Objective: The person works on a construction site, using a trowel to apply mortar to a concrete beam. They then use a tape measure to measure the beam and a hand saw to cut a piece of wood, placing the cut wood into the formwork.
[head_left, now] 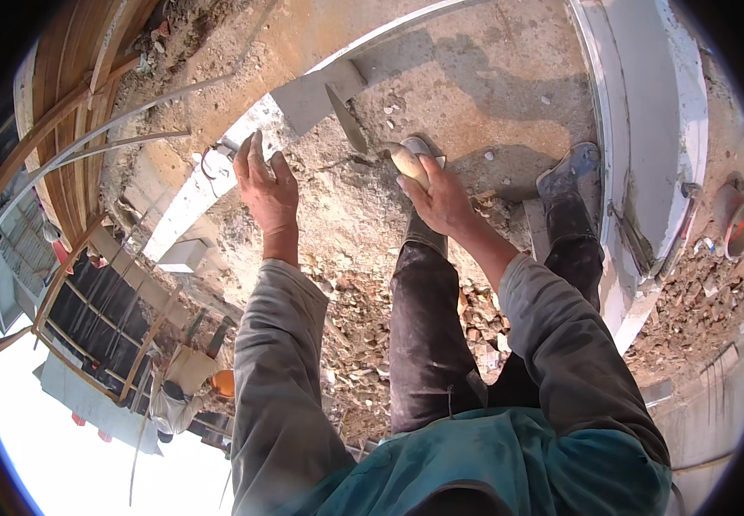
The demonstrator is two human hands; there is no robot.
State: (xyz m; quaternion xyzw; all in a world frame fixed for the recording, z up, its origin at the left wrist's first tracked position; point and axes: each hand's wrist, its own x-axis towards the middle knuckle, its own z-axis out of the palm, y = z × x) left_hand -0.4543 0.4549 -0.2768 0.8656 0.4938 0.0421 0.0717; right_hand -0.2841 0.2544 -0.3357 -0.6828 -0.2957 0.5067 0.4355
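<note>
At the far left, curved timber formwork [71,95] and thin steel rods [131,142] are seen, with a person in an orange hard hat [224,383] well below at the lower left. The left hand [267,185] is held open, fingers together and stretched forward, laid against the rough mortar surface [338,215] just beside the pale concrete ledge [191,202]; nothing is gripped by it. Further right, a pointed steel trowel [346,116] is carried by the right hand [441,202], whose fingers are closed round the pale wooden handle [408,162] — the blade points up and away, its tip near a grey flat slab [312,99]. The step in hand is judged to be the spreading or trimming of mortar along the ledge; the next move would call for the blade to be brought down flat onto the crumbly bed while the surface is steadied by the open palm. The mortar is coarse, sandy and lumpy; the blade is smooth and grey. Below, dark mud-crusted trousers [428,344] and a boot [565,185] are seen over broken rubble [355,335], and at the right a smooth white curved wall [656,146].
</note>
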